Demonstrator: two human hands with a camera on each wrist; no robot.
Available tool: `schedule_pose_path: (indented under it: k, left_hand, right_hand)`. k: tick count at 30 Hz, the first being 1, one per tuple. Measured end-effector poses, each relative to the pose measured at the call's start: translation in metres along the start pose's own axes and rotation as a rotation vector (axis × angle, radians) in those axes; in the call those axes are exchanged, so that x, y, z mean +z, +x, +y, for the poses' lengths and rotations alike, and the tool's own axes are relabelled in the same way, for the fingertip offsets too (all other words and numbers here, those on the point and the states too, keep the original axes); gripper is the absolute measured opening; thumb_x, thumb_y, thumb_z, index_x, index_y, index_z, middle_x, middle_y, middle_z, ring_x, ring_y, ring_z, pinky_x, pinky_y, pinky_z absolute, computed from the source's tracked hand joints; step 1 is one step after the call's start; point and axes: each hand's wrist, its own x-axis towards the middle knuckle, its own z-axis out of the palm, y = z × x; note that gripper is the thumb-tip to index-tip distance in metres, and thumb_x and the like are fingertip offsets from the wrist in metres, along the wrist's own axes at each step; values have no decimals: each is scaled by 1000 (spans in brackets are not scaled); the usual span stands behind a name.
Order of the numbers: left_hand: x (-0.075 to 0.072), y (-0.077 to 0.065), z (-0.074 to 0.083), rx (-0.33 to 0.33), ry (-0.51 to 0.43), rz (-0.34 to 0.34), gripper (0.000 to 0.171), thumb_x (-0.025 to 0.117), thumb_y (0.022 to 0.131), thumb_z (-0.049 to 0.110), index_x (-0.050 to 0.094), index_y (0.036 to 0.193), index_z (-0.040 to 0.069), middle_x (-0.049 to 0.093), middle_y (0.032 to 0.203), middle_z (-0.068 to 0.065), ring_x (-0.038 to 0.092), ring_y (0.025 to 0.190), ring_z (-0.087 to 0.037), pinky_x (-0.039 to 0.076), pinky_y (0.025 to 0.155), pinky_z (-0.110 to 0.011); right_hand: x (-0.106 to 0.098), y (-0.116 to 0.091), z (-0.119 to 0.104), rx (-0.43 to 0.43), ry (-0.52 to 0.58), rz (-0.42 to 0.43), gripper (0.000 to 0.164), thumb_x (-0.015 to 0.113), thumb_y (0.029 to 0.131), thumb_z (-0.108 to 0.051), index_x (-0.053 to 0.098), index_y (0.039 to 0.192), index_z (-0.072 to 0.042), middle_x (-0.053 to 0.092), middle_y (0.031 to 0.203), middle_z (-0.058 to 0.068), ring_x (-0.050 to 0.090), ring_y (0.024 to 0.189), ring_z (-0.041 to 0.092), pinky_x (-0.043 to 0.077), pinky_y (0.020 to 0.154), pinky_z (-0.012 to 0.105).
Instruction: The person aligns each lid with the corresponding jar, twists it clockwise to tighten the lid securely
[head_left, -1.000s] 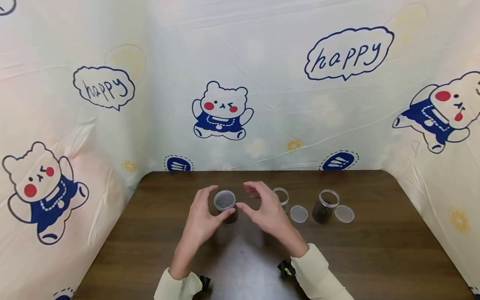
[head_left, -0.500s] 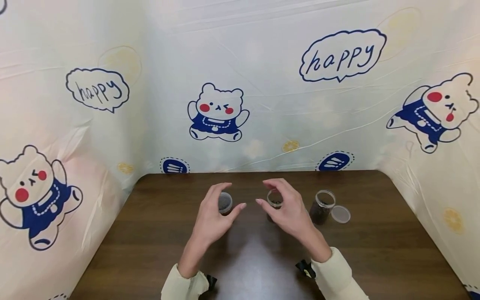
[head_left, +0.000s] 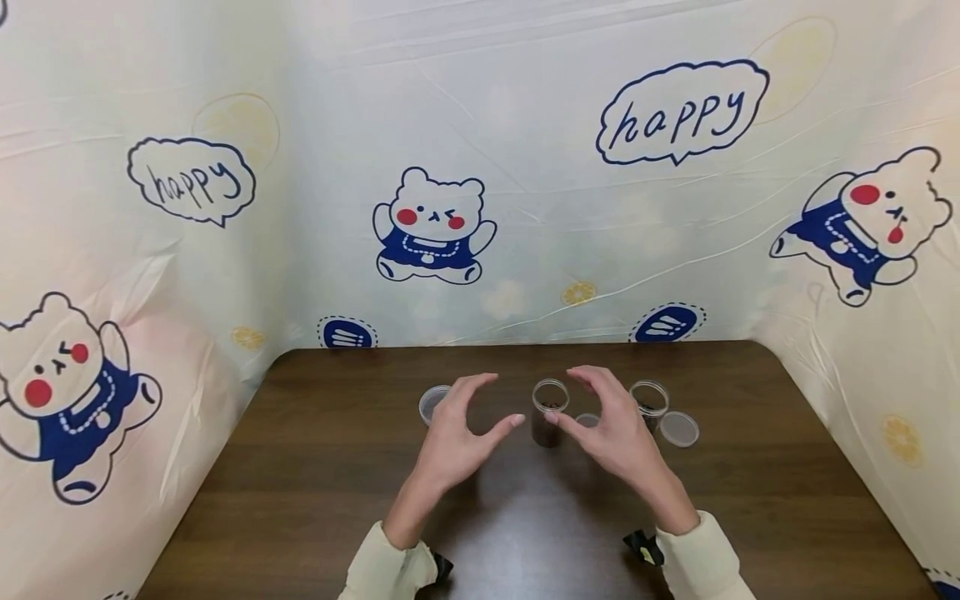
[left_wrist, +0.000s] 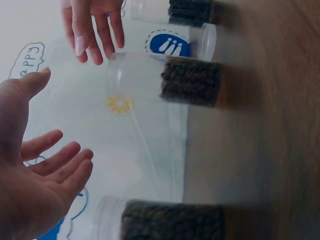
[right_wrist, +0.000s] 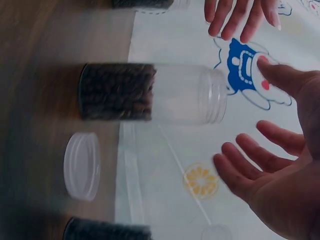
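The left hand [head_left: 459, 442] and right hand [head_left: 621, 429] have swung rightward, away from the leftmost jar [head_left: 431, 404], so the work seems to have passed to the uncapped middle jar [head_left: 548, 430], just right of centre in the lower half of the frame. Both hands flank it, loosely spread, grasping nothing; 1 lid [right_wrist: 82, 166] lies nearby.

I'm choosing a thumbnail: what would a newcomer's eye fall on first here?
Probably the middle bear, winking and red-cheeked, printed on the cloth behind the table, left of centre in the head view. Below it, the left hand and right hand flank an open jar partly filled with dark pieces. Farther right, a loose lid lies beside another jar.
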Motion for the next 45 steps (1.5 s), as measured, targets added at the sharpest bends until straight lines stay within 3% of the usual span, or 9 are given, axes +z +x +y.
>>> schedule_pose_path:
  k: [6, 14, 18, 29, 39, 45]
  left_hand:
    - [15, 2, -5, -16, -68, -79, 67, 88, 86, 36, 60, 144, 18, 65, 140, 0, 64, 134, -21, 54, 112, -41]
    - [36, 5, -13, -57, -114, -157, 71, 87, 87, 40, 56, 148, 18, 63, 147, -6, 61, 137, -24, 54, 111, -42]
    - [46, 7, -18, -70, -154, -172, 75, 87, 87, 41, 55, 149, 14, 63, 147, -10, 62, 136, -27, 53, 111, -45]
    - [66, 10, -28, -144, -205, -204, 77, 90, 85, 37, 53, 150, 16, 61, 149, -7, 59, 140, -26, 52, 113, -42]
    - [69, 13, -30, -152, -216, -208, 74, 89, 85, 36, 54, 148, 17, 61, 150, -6, 58, 141, -26, 52, 113, -42]
    - [70, 14, -32, -159, -223, -207, 73, 90, 85, 34, 55, 147, 18, 61, 149, -6, 58, 141, -27, 52, 114, -42]
  right_hand:
    - [2, -5, 11, 71, -53, -112, 73, 93, 81, -32, 59, 139, -4, 65, 138, 17, 62, 130, 37, 52, 108, 58]
    - [5, -9, 22, 172, -101, -260, 67, 83, 89, -16, 54, 147, -1, 56, 150, 22, 56, 138, 43, 48, 111, 63]
    - [11, -9, 29, 186, -128, -310, 65, 82, 89, -15, 54, 146, 2, 56, 148, 24, 56, 136, 44, 49, 110, 62]
    - [23, -13, 43, 215, -159, -353, 61, 83, 89, -20, 59, 139, 3, 59, 142, 26, 58, 133, 44, 49, 111, 60]
    - [30, -13, 47, 227, -221, -394, 63, 81, 92, -23, 56, 143, 5, 51, 151, 30, 51, 140, 47, 46, 115, 61]
    - [32, -13, 48, 214, -248, -388, 56, 78, 93, -15, 57, 141, 6, 51, 150, 32, 50, 141, 50, 45, 115, 62]
